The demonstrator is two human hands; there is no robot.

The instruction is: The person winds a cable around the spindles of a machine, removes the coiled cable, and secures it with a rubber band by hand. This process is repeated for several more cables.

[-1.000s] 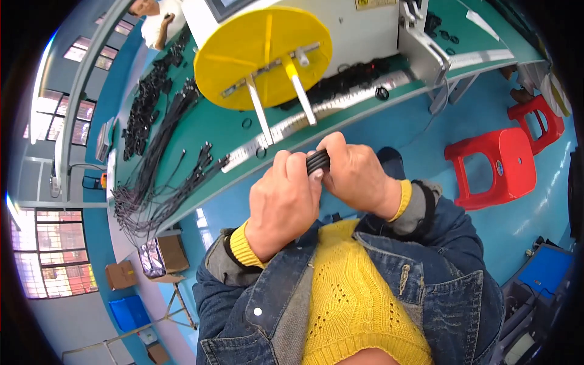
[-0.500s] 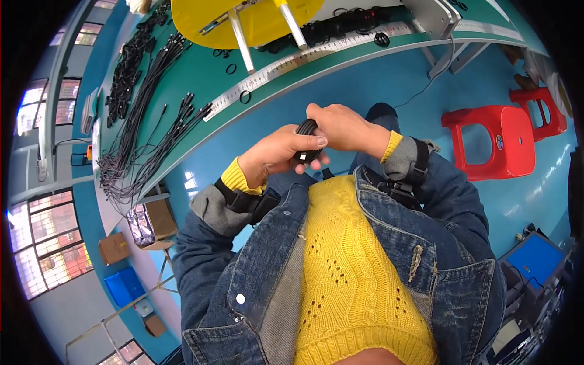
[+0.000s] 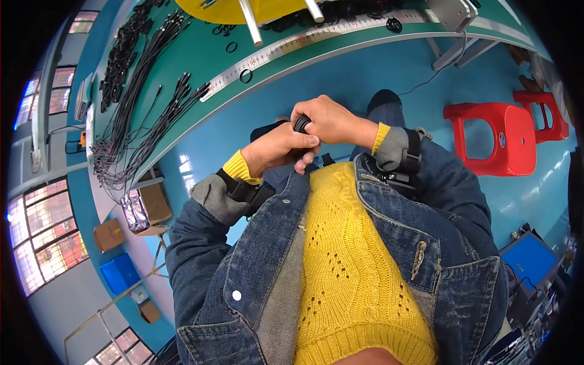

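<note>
A small coil of black cable (image 3: pixel 302 124) is held between my two hands, over my lap and just off the table's near edge. My left hand (image 3: pixel 277 146) is closed on its lower side, thumb laid across the front. From the right, my right hand (image 3: pixel 331 120) wraps its fingers round the upper side of the coil. Much of the coil is hidden behind the fingers. Beyond my hands, a single black ring (image 3: pixel 246 76) lies at the edge of the green table (image 3: pixel 201 52).
A long white ruler strip (image 3: pixel 274 53) runs along the table edge. Bundles of black cables (image 3: pixel 137 91) lie at the left, and a yellow disc (image 3: pixel 225 9) with metal legs stands at the back. Red stools (image 3: pixel 517 140) are on the right; cardboard boxes (image 3: pixel 108 235) sit at the lower left.
My right hand has closed further over the coil, so less of it shows, and a white spot on it has gone out of sight. The view has shifted slightly.
</note>
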